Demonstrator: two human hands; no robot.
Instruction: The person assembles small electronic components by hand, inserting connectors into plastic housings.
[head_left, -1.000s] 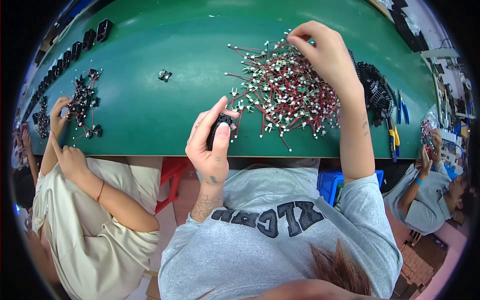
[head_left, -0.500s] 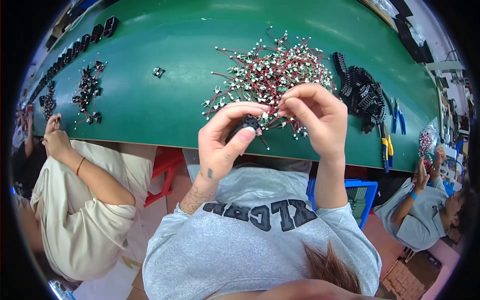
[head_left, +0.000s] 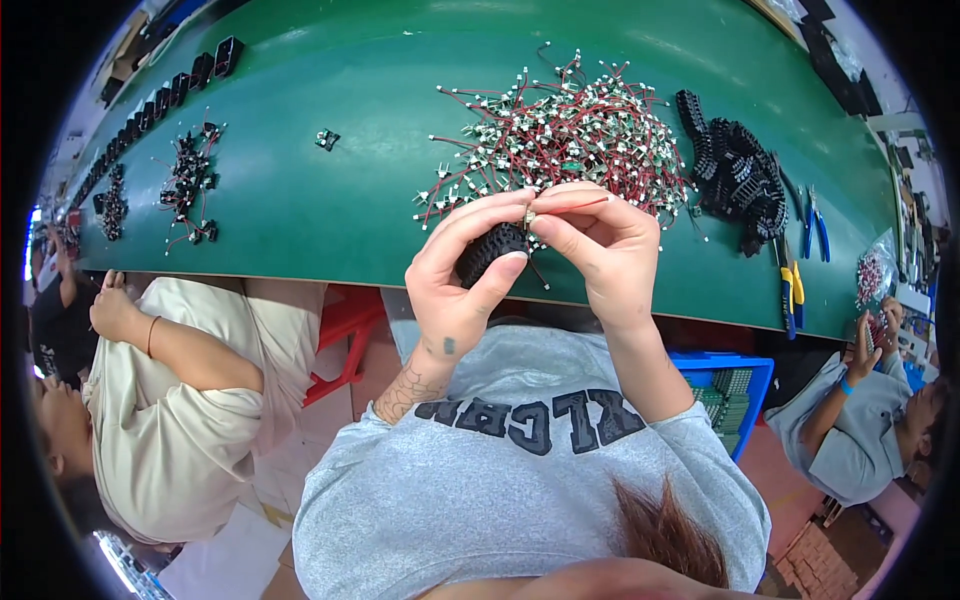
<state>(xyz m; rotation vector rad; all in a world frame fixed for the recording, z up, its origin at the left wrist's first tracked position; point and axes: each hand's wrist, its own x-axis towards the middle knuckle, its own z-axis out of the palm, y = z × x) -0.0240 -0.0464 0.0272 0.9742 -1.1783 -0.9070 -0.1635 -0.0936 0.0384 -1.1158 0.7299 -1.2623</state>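
Near the table's front edge, my left hand is curled around a black, ridged bundle of small plastic parts. A dark wire end pokes out below it. My right hand meets the left fingertips above the bundle, its thumb and forefinger pinching a small pale connector. A red wire runs from there across the right fingers. The fingers partly hide the pinched piece. Just beyond both hands spreads a large heap of white connectors with red and black wires.
Black ridged strips lie right of the heap, beside blue-handled pliers and yellow-and-blue pliers. Leftward are a small black part, wired black clusters and black boxes. A blue crate stands below; people sit on both sides.
My right hand has moved left and down to meet the left hand, bringing the red wire along. The left hand still holds the black bundle. The whole view has shifted slightly.
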